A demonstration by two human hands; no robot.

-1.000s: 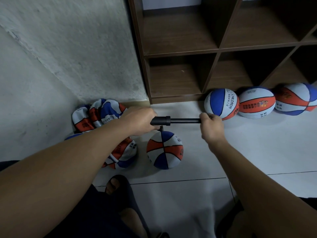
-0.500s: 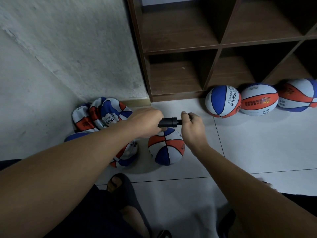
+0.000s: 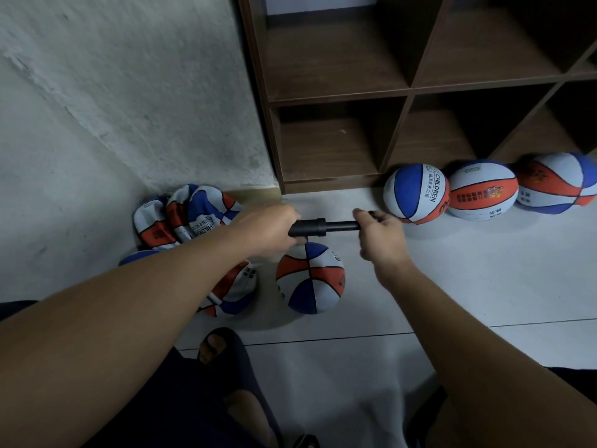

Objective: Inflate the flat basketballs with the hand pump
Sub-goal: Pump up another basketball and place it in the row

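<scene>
White tiled floor [image 3: 484,286] before a cubby shelf [image 3: 339,101]: hand pump [image 3: 318,227] barrel is clasped by the left hand [image 3: 265,229], handle by the right hand [image 3: 381,232]; the rod, pushed in half a second ago, is drawn out again, so pumping continues into the basketball [image 3: 310,278] below.

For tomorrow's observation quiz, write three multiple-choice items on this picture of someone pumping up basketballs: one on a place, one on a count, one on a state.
1. Where does the ball being pumped lie?
A. On a shelf
B. On the floor, below the pump
C. On the person's lap

2. How many round, full balls stand along the foot of the shelf unit?
A. One
B. Three
C. Five

3. How does the hand pump stand?
A. Rod partly drawn out
B. Lying unheld on the floor
C. Stowed in the shelf

Key: 1 B, the ball rests on the tiles under the pump's barrel. 2 B, three balls line up there. 3 A, a bare stretch of rod shows between the left hand and the right hand.
</scene>
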